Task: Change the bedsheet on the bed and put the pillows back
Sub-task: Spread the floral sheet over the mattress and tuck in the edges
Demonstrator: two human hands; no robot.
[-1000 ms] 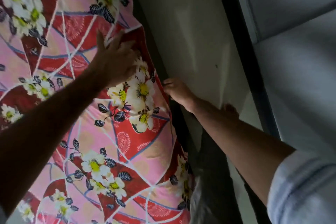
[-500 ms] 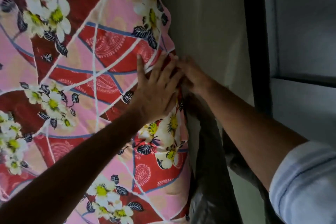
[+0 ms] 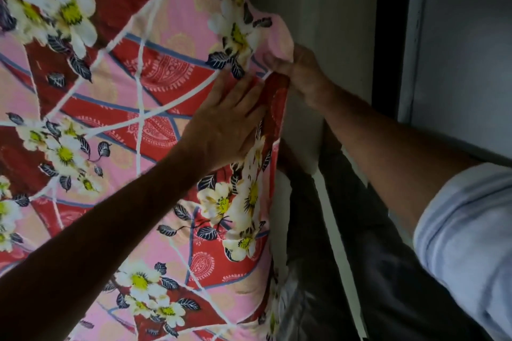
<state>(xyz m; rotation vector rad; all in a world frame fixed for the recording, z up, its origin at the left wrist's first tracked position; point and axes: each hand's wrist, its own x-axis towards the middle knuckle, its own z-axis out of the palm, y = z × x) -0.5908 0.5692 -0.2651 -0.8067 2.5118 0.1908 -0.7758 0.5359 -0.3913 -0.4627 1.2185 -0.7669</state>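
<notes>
Flowery pink and red bedsheet is lying spread over the bed, its edge running along the wall. Left hand is pressing flat on it, fingers spread, while right hand is pinching the sheet's edge just beside

A home bedroom: a floral bedsheet covers a bed beside a plain wall.

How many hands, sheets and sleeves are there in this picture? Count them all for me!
Hands: 2, the left hand and the right hand
Flowery bedsheet: 1
Light rolled-up sleeve: 1
Total: 4
</notes>
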